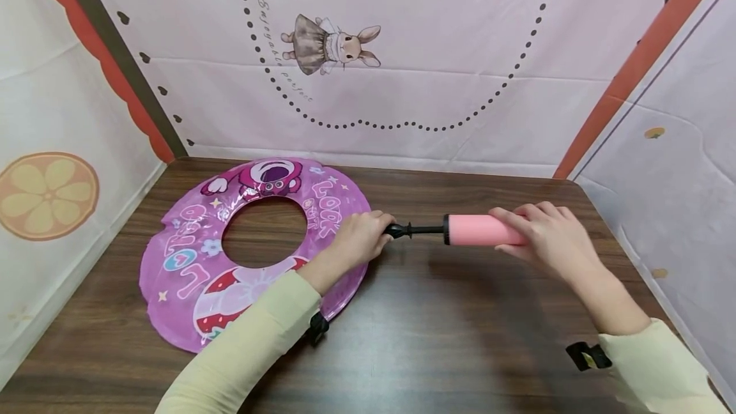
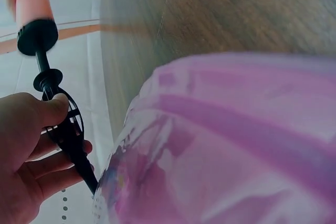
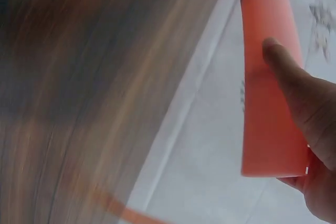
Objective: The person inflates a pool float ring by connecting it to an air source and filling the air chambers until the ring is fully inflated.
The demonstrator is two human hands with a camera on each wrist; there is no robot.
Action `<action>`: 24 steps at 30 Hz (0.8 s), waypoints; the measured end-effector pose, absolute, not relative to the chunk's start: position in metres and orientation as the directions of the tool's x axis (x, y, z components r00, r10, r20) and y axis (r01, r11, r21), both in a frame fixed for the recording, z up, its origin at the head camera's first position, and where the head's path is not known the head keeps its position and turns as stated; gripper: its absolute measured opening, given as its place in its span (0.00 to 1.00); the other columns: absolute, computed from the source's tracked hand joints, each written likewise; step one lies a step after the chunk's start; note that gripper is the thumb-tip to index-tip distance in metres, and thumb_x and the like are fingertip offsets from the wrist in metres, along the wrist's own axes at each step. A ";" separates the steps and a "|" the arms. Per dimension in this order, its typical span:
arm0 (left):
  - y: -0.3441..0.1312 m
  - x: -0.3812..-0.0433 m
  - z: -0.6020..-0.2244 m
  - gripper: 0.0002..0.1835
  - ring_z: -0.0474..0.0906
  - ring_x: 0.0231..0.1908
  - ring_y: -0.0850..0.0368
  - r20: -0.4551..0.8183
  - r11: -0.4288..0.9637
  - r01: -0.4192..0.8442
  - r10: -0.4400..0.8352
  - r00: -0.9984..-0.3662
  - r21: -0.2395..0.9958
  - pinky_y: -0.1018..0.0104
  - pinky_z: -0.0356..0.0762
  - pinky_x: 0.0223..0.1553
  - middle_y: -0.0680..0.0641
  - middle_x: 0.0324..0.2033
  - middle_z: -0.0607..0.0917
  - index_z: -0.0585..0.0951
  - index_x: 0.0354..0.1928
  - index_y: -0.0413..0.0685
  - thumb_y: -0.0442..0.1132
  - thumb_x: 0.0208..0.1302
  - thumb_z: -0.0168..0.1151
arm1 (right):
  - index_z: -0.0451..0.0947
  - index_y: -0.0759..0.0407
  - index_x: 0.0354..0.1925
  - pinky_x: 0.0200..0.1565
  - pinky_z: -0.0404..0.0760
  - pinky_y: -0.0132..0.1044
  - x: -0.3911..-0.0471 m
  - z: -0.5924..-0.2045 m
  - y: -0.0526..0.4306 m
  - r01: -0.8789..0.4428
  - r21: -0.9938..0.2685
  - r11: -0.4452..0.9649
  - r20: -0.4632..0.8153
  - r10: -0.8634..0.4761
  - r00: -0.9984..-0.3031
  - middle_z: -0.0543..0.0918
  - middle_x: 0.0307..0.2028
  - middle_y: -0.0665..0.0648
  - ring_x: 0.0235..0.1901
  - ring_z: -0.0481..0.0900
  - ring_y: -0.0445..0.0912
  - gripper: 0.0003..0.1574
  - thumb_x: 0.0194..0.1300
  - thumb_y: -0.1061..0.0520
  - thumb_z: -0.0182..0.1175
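A hand pump with a pink barrel is held level above the table, its black rod partly drawn out. My right hand grips the pink barrel near its far right end, the thumb along its side in the right wrist view. With my left hand I pinch the black nozzle end between thumb and fingers. The tip of that nozzle meets the edge of a purple swim ring in the left wrist view. Printed with a bear and letters, the ring looks puffed up, its rim slightly puckered at the left.
The dark wooden table carries all of this. Printed cloth walls stand close behind it and on both sides. My left forearm crosses over the ring's front right part.
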State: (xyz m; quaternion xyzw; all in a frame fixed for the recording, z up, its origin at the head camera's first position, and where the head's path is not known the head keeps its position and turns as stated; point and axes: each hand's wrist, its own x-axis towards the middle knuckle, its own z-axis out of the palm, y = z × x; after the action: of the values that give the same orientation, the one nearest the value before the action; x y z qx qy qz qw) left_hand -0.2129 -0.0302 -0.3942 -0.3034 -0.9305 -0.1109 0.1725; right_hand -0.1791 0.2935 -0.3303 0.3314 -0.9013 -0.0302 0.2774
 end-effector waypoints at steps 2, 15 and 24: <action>-0.031 -0.214 -0.394 0.14 0.81 0.30 0.52 0.388 0.797 0.596 0.523 -0.759 0.093 0.61 0.79 0.30 0.48 0.35 0.84 0.80 0.44 0.46 0.41 0.55 0.65 | 0.77 0.50 0.51 0.31 0.72 0.51 -0.176 -0.325 0.309 -0.574 0.223 0.788 0.486 -0.600 -0.635 0.81 0.32 0.58 0.33 0.76 0.57 0.49 0.56 0.21 0.29; -0.025 -0.212 -0.399 0.13 0.80 0.27 0.53 0.475 0.769 0.636 0.536 -0.698 0.066 0.62 0.79 0.26 0.47 0.33 0.83 0.80 0.41 0.43 0.39 0.54 0.66 | 0.78 0.50 0.49 0.29 0.71 0.51 -0.184 -0.335 0.262 -0.569 0.320 0.758 0.490 -0.646 -0.585 0.81 0.31 0.60 0.34 0.76 0.57 0.36 0.52 0.28 0.57; -0.028 -0.213 -0.397 0.14 0.80 0.29 0.53 0.447 0.768 0.633 0.535 -0.717 0.097 0.61 0.79 0.27 0.48 0.34 0.83 0.80 0.43 0.45 0.41 0.54 0.66 | 0.77 0.47 0.49 0.32 0.72 0.51 -0.191 -0.342 0.239 -0.582 0.317 0.749 0.493 -0.654 -0.574 0.80 0.33 0.58 0.36 0.76 0.56 0.38 0.37 0.40 0.74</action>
State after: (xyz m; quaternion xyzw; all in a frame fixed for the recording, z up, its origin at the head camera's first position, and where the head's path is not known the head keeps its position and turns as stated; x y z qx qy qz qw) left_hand -0.2127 -0.0277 -0.3972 -0.3181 -0.9184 -0.1225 0.2008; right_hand -0.1910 0.2389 -0.3421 0.3493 -0.8850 -0.0598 0.3021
